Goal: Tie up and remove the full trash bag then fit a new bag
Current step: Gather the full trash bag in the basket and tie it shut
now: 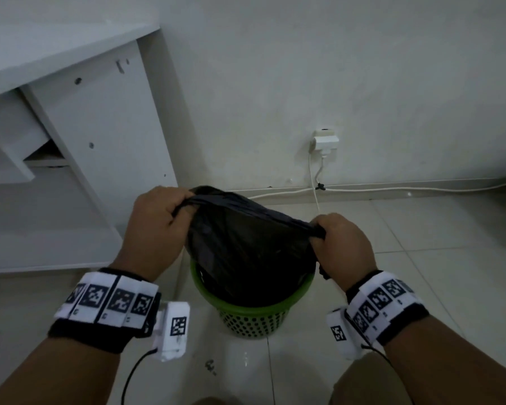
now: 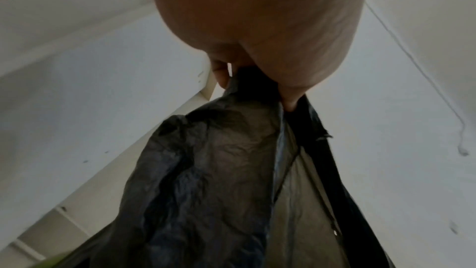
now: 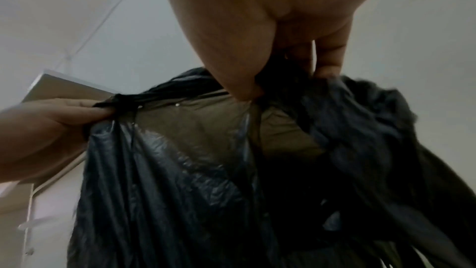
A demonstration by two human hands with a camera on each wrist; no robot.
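Observation:
A black trash bag (image 1: 246, 247) stands partly lifted out of a green perforated bin (image 1: 254, 317) on the tiled floor. My left hand (image 1: 158, 220) grips the gathered far-left end of the bag's top edge. My right hand (image 1: 339, 241) grips the gathered right end, so the rim is stretched between them. In the left wrist view the fingers (image 2: 288, 97) pinch the bunched plastic (image 2: 206, 170). The right wrist view shows my right hand (image 3: 260, 80) pinching its bunch of the bag (image 3: 180, 170), with the left hand (image 3: 51, 121) at the other end. The bag's contents are hidden.
A white desk or cabinet (image 1: 85, 127) stands close on the left of the bin. A wall socket (image 1: 325, 140) with a white cable (image 1: 392, 189) along the skirting is behind. Small dark debris (image 1: 210, 366) lies on the floor in front of the bin.

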